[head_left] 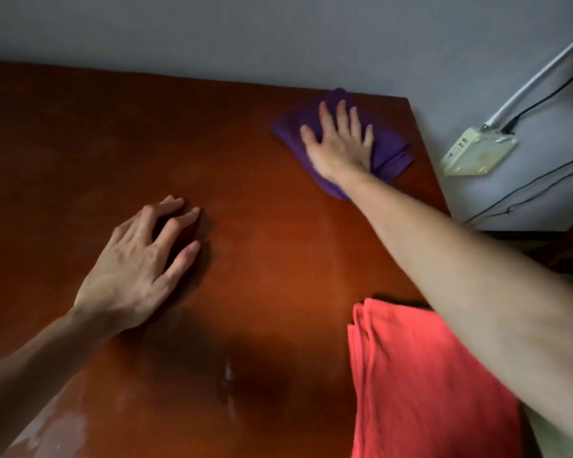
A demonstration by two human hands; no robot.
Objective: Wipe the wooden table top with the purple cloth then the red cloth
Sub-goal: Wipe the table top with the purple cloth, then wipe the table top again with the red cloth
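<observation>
Up in the frame's upper right, the right hand lies flat with fingers spread on the purple cloth, hiding its middle near the wooden table top's far corner. Left hand rests open, fingertips down, at centre left. The folded red cloth is cut off at the bottom right, partly under the right forearm.

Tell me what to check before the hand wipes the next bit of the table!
1. Right hand flat on the purple cloth: ok.
2. Purple cloth lying on the wooden table top, near its far right corner: ok.
3. Left hand resting on the wood, apart from the cloth: ok.
4. Red cloth folded at the near right, untouched: ok.
5. Near part of the top free of smears: not ok, pale marks show.
6. Cloth damp enough: cannot tell.
</observation>
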